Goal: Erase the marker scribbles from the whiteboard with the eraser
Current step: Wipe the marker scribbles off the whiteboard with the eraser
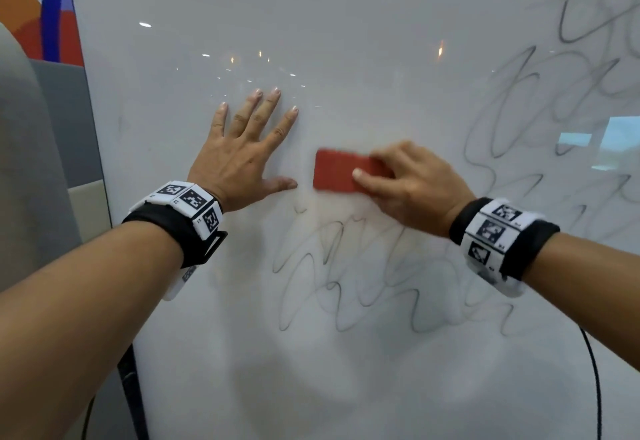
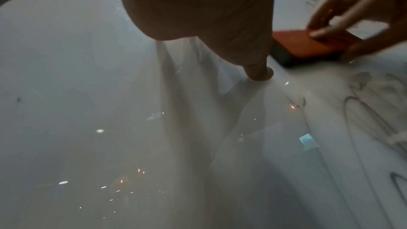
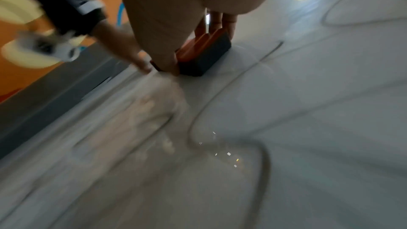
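A glossy whiteboard point(image 1: 346, 41) fills the head view. Dark marker scribbles point(image 1: 346, 284) loop below my hands, and more scribbles point(image 1: 554, 110) run up the right side. My right hand point(image 1: 412, 183) grips a red-backed eraser point(image 1: 337, 171) with a dark felt underside point(image 3: 204, 58), pressed flat on the board; the eraser point(image 2: 308, 44) is motion-blurred. My left hand point(image 1: 242, 149) lies flat and spread on the board just left of the eraser, thumb point(image 2: 259, 72) touching the surface. The board above and around my left hand looks wiped clean.
The whiteboard's left edge point(image 1: 100, 149) borders a grey panel point(image 1: 59, 149) and an orange and blue wall graphic point(image 1: 52, 7). A thin black cable point(image 1: 595, 387) hangs at the lower right. Ceiling lights reflect in the board.
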`<state>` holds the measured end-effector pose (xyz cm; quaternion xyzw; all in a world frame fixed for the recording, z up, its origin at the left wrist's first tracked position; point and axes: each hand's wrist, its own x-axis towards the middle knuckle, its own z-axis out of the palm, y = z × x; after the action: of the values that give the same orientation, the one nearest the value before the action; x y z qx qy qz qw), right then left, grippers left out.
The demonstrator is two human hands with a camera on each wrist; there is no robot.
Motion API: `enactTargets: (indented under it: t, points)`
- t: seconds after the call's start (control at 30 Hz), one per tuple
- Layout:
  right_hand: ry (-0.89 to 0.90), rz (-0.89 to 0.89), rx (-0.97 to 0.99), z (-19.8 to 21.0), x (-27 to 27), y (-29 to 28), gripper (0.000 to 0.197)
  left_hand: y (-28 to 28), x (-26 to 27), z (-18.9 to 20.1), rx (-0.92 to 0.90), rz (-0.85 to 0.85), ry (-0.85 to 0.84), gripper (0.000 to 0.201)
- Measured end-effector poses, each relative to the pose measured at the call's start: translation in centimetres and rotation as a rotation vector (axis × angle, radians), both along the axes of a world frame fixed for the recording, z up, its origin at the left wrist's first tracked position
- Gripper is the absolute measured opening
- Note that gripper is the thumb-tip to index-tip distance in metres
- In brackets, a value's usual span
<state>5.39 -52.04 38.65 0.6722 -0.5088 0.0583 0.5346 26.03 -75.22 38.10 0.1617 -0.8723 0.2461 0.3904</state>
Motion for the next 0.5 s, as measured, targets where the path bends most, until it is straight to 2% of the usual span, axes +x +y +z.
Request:
enactTargets:
  t: [0.1, 0.2, 0.27, 0.33, 0.4, 0.5]
  points:
    - [-0.080, -0.050, -0.129, 2.1, -0.2, 0.1, 0.040, 0.1, 0.1, -0.2, 0.011, 0.014, -0.008, 0.101]
    - [-0.151, -0.045, -0.226, 0.3, 0.4, -0.4, 0.041, 0.2, 0.1, -0.5, 0.024, 0.017, -0.009, 0.099]
    - [-0.148, -0.029, -0.183, -2.0, 0.8, -0.8, 0.042, 0.4, 0.0, -0.7, 0.030, 0.018, -0.006, 0.100]
    - [-0.084, -0.026, -0.059, -3.7, 1.2, -1.1, 0.039, 0.4, 0.0, -0.8, 0.035, 0.026, -0.016, 0.101]
    - [-0.036, -0.012, 0.010, -3.2, 1.3, -1.0, 0.034, 0.4, 0.1, -0.9, 0.040, 0.030, -0.025, 0.102]
    - [-0.057, -0.005, -0.064, -0.2, 0.9, -0.9, 0.037, 0.2, 0.3, -1.3, 0.040, 0.034, -0.035, 0.103]
